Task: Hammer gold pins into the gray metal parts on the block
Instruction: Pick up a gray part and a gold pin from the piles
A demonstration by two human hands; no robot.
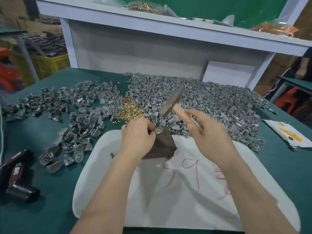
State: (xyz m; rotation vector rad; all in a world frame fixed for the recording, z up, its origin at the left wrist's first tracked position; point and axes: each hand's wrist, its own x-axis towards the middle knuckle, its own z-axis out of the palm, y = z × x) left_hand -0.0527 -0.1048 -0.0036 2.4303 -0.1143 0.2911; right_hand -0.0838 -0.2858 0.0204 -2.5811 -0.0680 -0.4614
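Note:
A dark block point(164, 146) stands on a white foam pad point(185, 191) on the green table. My left hand point(137, 135) pinches a gray metal part point(158, 130) on the block's top edge. My right hand point(207, 134) grips the wooden handle of a hammer point(172, 102), whose blurred metal head is raised above the part. A heap of gold pins point(130, 109) lies just behind the block. I cannot see a pin in the held part.
Gray metal parts lie in a large pile point(202, 98) behind and right of the block, and in a looser spread point(72, 112) to the left. Black tape rolls point(16, 174) sit at the near left. A white shelf point(152, 22) rises behind the table.

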